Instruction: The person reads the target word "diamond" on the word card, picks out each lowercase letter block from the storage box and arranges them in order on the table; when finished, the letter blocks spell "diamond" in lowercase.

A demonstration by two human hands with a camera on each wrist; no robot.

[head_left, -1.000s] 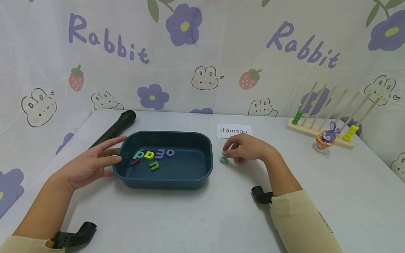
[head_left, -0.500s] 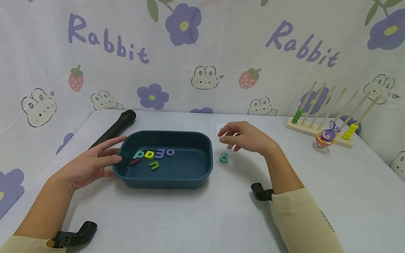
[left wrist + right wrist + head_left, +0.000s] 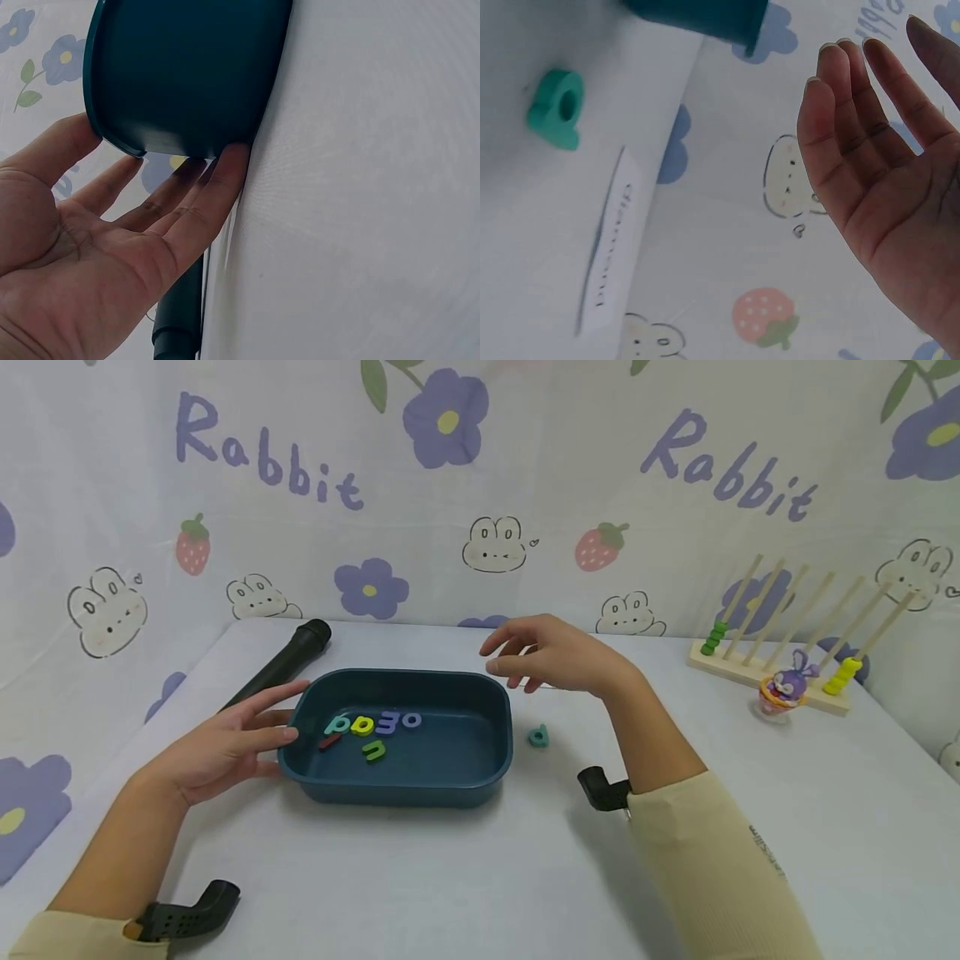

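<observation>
My left hand rests its outstretched fingers against the left end of a dark teal tray; the left wrist view shows the fingertips at its wall. Inside the tray lie several coloured letters, among them a yellow letter, a purple m, a purple o and a green n. Over the tray's far right corner hovers my right hand, holding nothing, fingers loosely bent. A teal letter d lies on the table right of the tray. Behind the right hand, a card reading "diamond" is mostly hidden in the head view.
A black microphone lies behind my left hand. At the back right stands a wooden rack of pegs with green and yellow beads, a small purple rabbit figure in front of it. A printed cloth hangs behind the table.
My right hand has let go of the teal letter d, leaving it upright-facing on the table, then risen and moved left toward the tray. The left hand has stayed at the tray.
</observation>
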